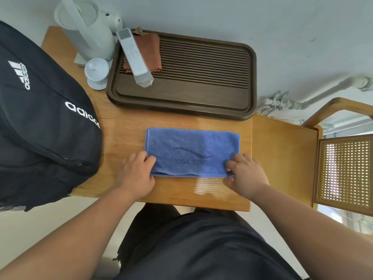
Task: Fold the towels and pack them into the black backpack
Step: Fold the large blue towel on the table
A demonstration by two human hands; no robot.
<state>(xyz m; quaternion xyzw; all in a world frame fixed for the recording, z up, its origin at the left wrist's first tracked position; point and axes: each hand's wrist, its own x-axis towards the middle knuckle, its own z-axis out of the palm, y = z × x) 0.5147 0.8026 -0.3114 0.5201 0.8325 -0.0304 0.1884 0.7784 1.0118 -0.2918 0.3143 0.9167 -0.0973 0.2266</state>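
A blue towel point(191, 146) printed "YOGA FITNESS" lies folded in a flat rectangle on the wooden table point(125, 130). My left hand point(137, 174) pinches its near left corner. My right hand point(245, 172) pinches its near right corner. The black backpack point(40, 122) with white lettering lies on the table's left side, beside the towel and apart from it; its zip looks closed.
Behind the towel sits a dark wooden tea tray point(201, 98) holding a white remote point(134, 57) and a brown cloth point(151, 49). A white kettle point(88, 29) and a lidded white cup point(96, 71) stand at back left. A cane-backed chair point(343, 168) is at right.
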